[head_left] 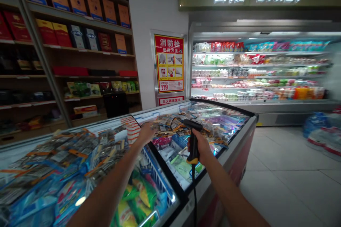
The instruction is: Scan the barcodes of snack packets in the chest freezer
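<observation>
Fingers of the right hand [201,145] were wrapped around the handle of a black plastic pistol-shaped scanner with yellow trim [194,145], above a long, metal-framed chest freezer with a glass top [241,141]. Toward the freezer's far side, the left hand [147,133] reached to flat, clear packets with orange edges [163,124]; whether it pinched 1 or was free, I could not tell. The step in hand appeared to be holding the scanner beside the packets; any shift would call for slack in the black cable [194,188] hanging at the freezer's near side. Beyond the freezer stood a lit, metal refrigerated case [287,108]; to its left, brown shelves [71,14]; to its right, pale floor tiles [279,156].
</observation>
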The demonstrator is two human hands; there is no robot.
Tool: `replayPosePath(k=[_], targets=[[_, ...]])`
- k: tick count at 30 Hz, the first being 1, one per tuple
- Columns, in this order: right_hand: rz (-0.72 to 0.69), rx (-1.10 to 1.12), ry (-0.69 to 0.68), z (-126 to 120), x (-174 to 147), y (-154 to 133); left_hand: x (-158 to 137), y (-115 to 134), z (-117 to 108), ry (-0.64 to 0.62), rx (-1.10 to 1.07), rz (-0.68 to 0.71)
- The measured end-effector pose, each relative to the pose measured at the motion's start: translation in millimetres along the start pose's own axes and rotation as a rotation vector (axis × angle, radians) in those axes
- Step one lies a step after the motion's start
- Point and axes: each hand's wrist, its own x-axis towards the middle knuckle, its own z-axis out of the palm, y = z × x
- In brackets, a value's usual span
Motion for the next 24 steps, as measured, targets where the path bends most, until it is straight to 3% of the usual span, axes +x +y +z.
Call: replayPosePath(k=[4,8,13,20,24], targets=[[0.029,-0.011,-0.043,14,-8,8,-35,-54,-45,-0.147,0.159,0.011],[0.048,-0.014,-0.089,25,-13,15,-54,-78,-65,-0.310,0.205,-0.007],[0.074,-0.029,-0.097,39,-15,27,-59,-79,-57,-0.382,0.107,-0.030],[0.080,-0.085,-0.108,49,-14,36,-57,-72,-50,-0.286,-0.242,-0.166],[0.084,-0.065,-0.119,52,-15,34,-45,-71,-52,-0.283,-0.217,-0.147]])
